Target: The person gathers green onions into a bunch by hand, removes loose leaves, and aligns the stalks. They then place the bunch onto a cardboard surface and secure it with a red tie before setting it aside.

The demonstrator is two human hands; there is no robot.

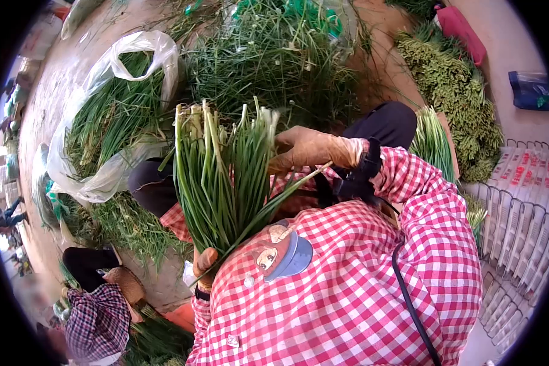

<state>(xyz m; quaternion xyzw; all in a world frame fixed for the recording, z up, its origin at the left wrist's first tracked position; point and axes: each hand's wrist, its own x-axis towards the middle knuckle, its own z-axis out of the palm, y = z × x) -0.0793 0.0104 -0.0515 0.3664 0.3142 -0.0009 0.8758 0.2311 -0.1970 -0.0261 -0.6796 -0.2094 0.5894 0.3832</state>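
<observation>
A thick bunch of chives (226,177) stands upright in front of my chest, pale stem ends at the top. My left hand (205,267), in a tan glove, is closed around its lower leafy part; the thumb shows and most fingers are hidden. At the upper right side of the bunch, my gloved right hand (314,149) curls its fingers against the stems, which partly cover the fingertips. One loose stalk (302,185) slants out to the right below this hand.
Beyond my knees lies a large heap of loose greens (268,67). An open plastic bag (73,152) of greens is at left. Stacked bundles (457,91) lie at right, near a metal-framed rack (518,219). Another person (97,317) sits at lower left.
</observation>
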